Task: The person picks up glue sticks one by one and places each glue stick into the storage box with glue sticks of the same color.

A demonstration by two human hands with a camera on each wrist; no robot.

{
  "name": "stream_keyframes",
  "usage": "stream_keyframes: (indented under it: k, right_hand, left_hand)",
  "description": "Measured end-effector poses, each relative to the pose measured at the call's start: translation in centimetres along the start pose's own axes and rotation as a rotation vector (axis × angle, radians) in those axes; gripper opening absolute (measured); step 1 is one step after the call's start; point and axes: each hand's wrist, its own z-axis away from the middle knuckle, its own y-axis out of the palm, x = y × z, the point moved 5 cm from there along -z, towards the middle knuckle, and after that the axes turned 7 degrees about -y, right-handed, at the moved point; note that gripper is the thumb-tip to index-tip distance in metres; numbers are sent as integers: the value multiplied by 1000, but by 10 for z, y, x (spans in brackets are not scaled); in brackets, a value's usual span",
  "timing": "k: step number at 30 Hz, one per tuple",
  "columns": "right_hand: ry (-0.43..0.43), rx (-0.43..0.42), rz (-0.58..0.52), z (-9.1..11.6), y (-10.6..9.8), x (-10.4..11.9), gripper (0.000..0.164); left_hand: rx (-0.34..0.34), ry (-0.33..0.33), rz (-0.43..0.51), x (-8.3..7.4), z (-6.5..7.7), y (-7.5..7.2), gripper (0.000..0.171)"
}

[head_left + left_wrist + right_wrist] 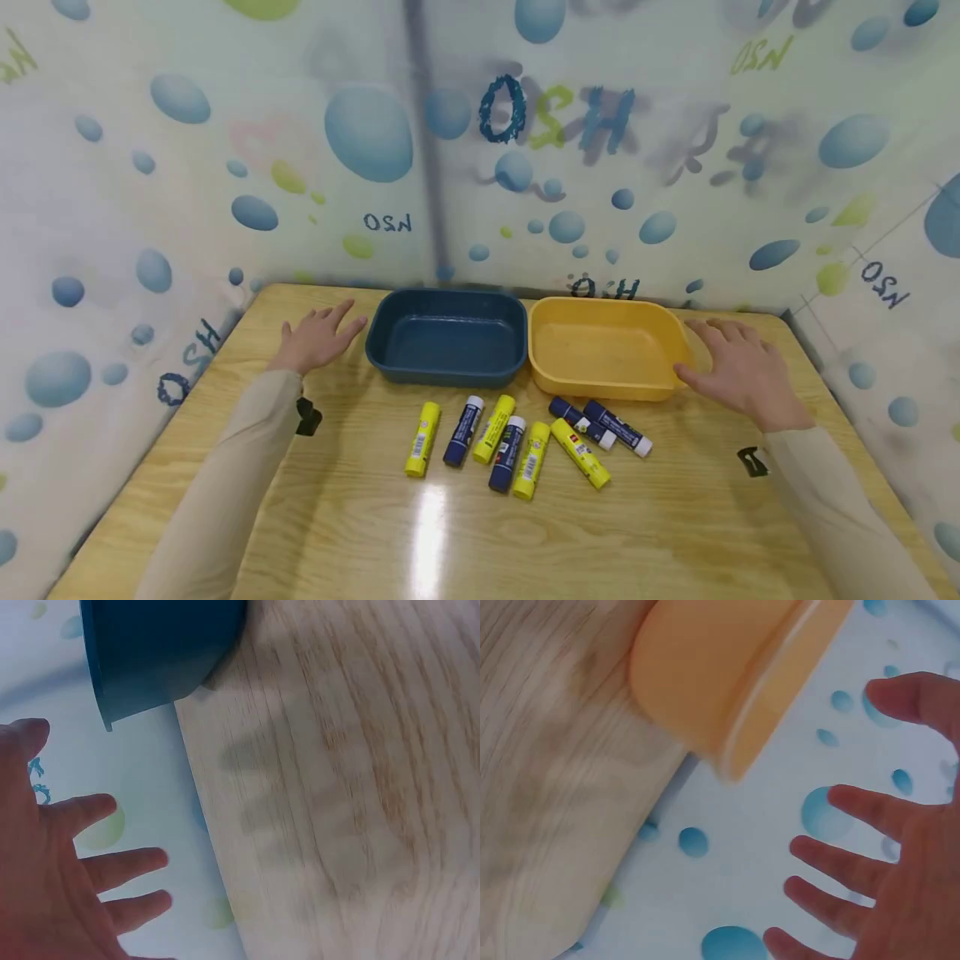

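My left hand is spread just left of a dark blue tray, fingers apart and holding nothing. On the other side, my right hand is spread at the right end of a yellow tray, its thumb overlapping the rim in the head view. In the right wrist view the fingers stand apart from the yellow tray. Both trays look empty and sit side by side. In front of them lie several glue sticks, some yellow like this glue stick, others dark blue like this glue stick.
The wooden table ends at the back against a white curtain printed with blue and green drops. Similar sheets close off the left and right sides. Two dark blue glue sticks lie close together before the yellow tray.
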Motion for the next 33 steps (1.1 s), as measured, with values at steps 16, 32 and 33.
stream_keyframes:
  k: [16,32,33]
  right_hand:
    - [-184,6,77,39,2,70,54]
    - [-239,58,16,53,29,84,52]
    - [-236,63,9,53,30,84,52]
  left_hand:
    - [415,-14,667,5,-27,24,69]
    - [453,9,970,8,-35,40,68]
    - [458,11,977,9,-36,41,68]
